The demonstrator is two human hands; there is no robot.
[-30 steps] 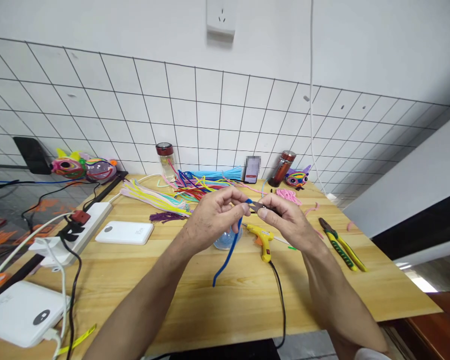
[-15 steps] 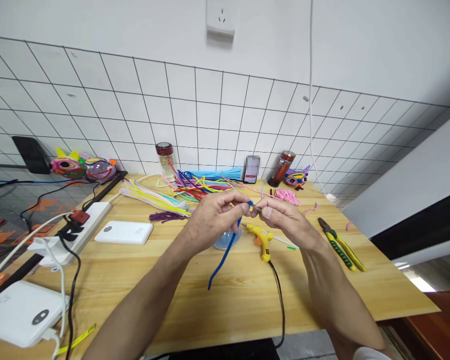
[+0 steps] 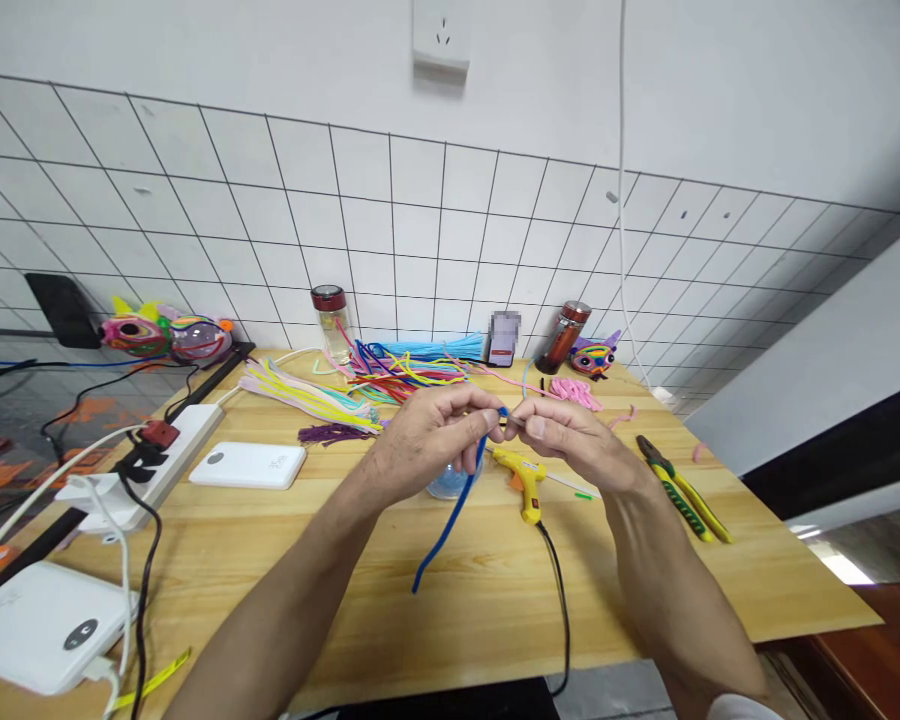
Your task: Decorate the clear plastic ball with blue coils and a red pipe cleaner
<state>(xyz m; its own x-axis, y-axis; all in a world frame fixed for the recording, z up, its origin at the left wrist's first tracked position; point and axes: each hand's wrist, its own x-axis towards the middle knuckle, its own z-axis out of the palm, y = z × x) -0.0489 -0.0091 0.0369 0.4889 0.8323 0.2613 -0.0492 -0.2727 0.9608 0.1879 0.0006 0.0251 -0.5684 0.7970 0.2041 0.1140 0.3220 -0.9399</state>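
Two bare hands meet above the middle of a pale wooden table (image 3: 435,610), fingertips almost touching. The person's left hand (image 3: 431,438) pinches the upper end of a blue pipe cleaner (image 3: 450,515) between thumb and curled fingers. The pipe cleaner hangs down from that grip and slants toward the near edge, its lower tip hooked just above the wood. The right hand (image 3: 570,445) has thumb and forefinger closed on a small dark piece right at the blue end; it is too small to tell what it is.

Under the hands, partly hidden, sits a clear rounded object (image 3: 444,487). Just beside it lies a yellow glue gun (image 3: 523,475), its black cord running off the near edge. Yellow-handled pliers (image 3: 682,490) lie near the right edge.

Toward the far edge, against the tiled wall, a spread of coloured pipe cleaners (image 3: 390,375) fans out, with a small pile of pink pieces (image 3: 576,391) to its right. Two red-capped bottles stand there, one (image 3: 331,318) at the far middle, the other (image 3: 566,335) tilted further right beside a colourful craft face (image 3: 594,357).

Along the left edge runs a white power strip (image 3: 150,465) with plugs and cables. A white power bank (image 3: 249,465) lies beside it, and another white device (image 3: 41,625) sits at the near left corner.
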